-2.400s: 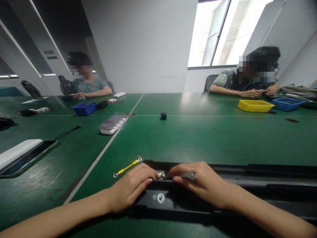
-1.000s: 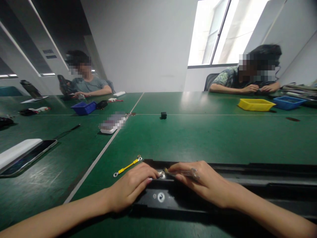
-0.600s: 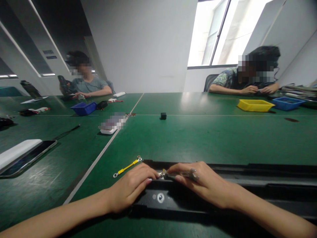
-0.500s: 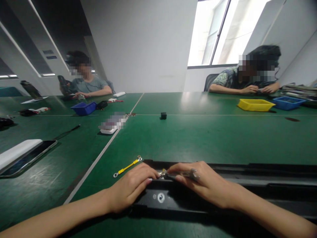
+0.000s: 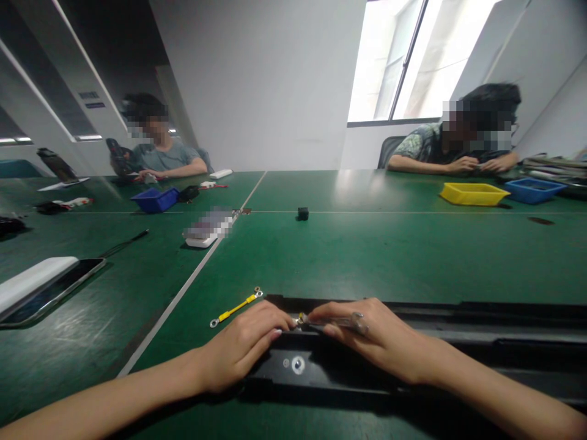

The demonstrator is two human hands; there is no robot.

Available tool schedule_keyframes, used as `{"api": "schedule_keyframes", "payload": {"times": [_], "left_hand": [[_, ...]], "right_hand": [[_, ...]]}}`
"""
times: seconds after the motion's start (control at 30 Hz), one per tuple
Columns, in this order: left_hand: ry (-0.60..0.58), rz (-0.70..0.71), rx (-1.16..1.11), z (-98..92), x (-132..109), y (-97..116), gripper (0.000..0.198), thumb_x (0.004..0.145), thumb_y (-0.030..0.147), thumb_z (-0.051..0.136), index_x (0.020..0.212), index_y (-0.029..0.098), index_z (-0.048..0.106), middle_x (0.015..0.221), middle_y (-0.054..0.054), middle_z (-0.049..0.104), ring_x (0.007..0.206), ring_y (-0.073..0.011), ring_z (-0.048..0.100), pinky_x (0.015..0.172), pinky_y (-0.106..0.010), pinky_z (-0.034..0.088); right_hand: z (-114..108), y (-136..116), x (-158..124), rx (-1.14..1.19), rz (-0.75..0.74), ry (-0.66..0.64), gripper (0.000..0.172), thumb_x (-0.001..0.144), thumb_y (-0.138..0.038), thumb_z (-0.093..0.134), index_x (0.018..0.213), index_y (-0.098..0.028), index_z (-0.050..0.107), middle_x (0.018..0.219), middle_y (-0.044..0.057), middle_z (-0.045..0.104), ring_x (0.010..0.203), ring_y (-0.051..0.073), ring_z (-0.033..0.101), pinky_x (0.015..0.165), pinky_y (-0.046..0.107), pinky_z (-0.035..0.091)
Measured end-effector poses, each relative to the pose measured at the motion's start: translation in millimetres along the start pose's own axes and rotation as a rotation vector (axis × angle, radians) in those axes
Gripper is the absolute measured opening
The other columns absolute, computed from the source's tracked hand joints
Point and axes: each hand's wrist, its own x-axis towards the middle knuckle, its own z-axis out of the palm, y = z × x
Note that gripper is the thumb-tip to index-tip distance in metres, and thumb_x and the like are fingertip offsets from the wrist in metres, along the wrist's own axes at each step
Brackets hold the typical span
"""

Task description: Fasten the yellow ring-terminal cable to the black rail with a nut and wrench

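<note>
In my right hand [image 5: 371, 336] is a metal wrench [image 5: 358, 322], gripped along its shaft, with one open jaw showing past the fingers. Its other end meets a small shiny metal fitting with a yellow bit [image 5: 300, 319], set on a long black metal channel [image 5: 330, 363]. From the other side my left hand [image 5: 252, 336] reaches in, its closed fingertips at that same fitting; what they pinch is mostly hidden. A short yellow cable with ring terminals [image 5: 237, 308] lies on the green table beyond my left hand. Near the channel's front is a round bolt head [image 5: 298, 365].
Phones and white blocks lie left, one phone [image 5: 59, 290] nearest. A small black cube [image 5: 302, 214] stands mid-table. Blue [image 5: 155, 200] and yellow [image 5: 474, 194] bins sit farther off, and another blue bin [image 5: 534, 190] is at right. Two people sit across the table.
The wrench has shifted very slightly and looks blurred in my right hand. My left hand stays in place, as do the channel and the yellow cable.
</note>
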Motion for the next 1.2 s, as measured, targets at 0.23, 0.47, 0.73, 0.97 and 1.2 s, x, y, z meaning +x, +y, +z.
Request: {"api": "schedule_keyframes", "payload": {"times": [0.23, 0.47, 0.73, 0.97, 1.2], "left_hand": [[0.004, -0.004, 0.005, 1.5, -0.2, -0.8, 0.025, 0.098, 0.015, 0.03, 0.11, 0.016, 0.051, 0.111, -0.008, 0.057, 0.106, -0.0191, 0.05, 0.097, -0.032, 0.037], [0.002, -0.001, 0.008, 1.0, -0.7, -2.2, 0.025, 0.098, 0.017, 0.029, 0.11, 0.015, 0.051, 0.111, -0.008, 0.057, 0.106, -0.0197, 0.05, 0.096, -0.033, 0.037], [0.001, -0.005, -0.001, 1.5, -1.3, -1.9, 0.024, 0.098, 0.016, 0.03, 0.109, 0.016, 0.051, 0.11, -0.008, 0.057, 0.106, -0.0195, 0.05, 0.096, -0.032, 0.037], [0.002, -0.007, 0.0, -0.2, 0.6, -1.3, 0.025, 0.098, 0.017, 0.029, 0.109, 0.016, 0.052, 0.11, -0.009, 0.058, 0.106, -0.0199, 0.05, 0.096, -0.033, 0.038], [0.01, 0.004, 0.006, -0.1, -0.4, -0.2, 0.028, 0.1, 0.023, 0.027, 0.109, 0.015, 0.053, 0.11, -0.011, 0.059, 0.106, -0.0217, 0.051, 0.096, -0.036, 0.04]], "right_hand": [[-0.5, -0.1, 0.9, 0.02, -0.001, -0.003, 0.03, 0.098, -0.031, 0.04, 0.119, -0.023, 0.058, 0.109, 0.003, 0.068, 0.095, 0.019, 0.064, 0.081, 0.028, 0.047], [-1.0, -0.2, 2.3, 0.04, 0.025, -0.013, 0.029, 0.097, -0.03, 0.043, 0.121, -0.025, 0.059, 0.111, 0.002, 0.067, 0.096, 0.019, 0.064, 0.081, 0.028, 0.048], [-2.1, -3.0, 1.9, 0.034, 0.08, -0.006, 0.03, 0.096, -0.031, 0.043, 0.116, -0.02, 0.062, 0.103, 0.004, 0.07, 0.09, 0.019, 0.066, 0.08, 0.028, 0.049], [-3.5, -4.6, 1.0, 0.037, 0.068, -0.009, 0.03, 0.096, -0.032, 0.044, 0.116, -0.02, 0.063, 0.101, 0.005, 0.071, 0.088, 0.019, 0.067, 0.079, 0.028, 0.048], [-1.9, -3.8, 0.3, 0.038, 0.026, 0.004, 0.03, 0.095, -0.034, 0.048, 0.117, -0.021, 0.063, 0.105, 0.005, 0.07, 0.092, 0.019, 0.067, 0.079, 0.026, 0.048]]}}
